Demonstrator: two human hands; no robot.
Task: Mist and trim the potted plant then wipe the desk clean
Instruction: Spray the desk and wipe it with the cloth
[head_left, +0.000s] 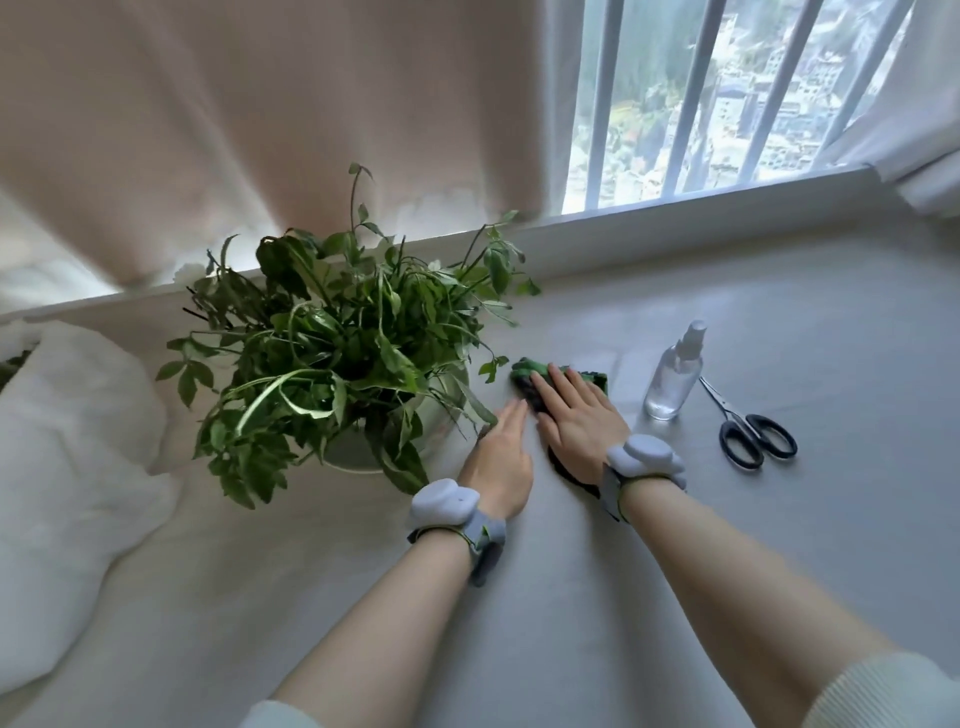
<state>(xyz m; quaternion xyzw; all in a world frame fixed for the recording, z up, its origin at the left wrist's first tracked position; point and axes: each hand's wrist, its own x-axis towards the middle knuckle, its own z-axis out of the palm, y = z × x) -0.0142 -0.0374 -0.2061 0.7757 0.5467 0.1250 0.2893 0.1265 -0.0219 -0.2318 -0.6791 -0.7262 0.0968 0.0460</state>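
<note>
At the time of inspection the wiping step was judged to be in hand. The right hand lay palm-down on a green and dark cloth, fingers straight and slightly apart, pressing it flat to the desk rather than gripping it. The left hand rested flat on the bare surface just beside the cloth at its nine o'clock, fingers straight and close together, holding nothing. Its fingertips were near the white pot, and contact with a drooping leaf could not be confirmed. The plant stood at ten o'clock from the hands. The spray bottle stood upright at two o'clock from the right hand, with the scissors lying flat at three o'clock, just beyond the bottle and apart from it (both tools set down, which suggests misting and trimming were finished, though no clippings could be made out). The next move would call for steady downward pressure and a sweep of the cloth across the open desk towards six o'clock. Care would be needed near the bottle, which looked easy to tip, and around the overhanging leaves.
</note>
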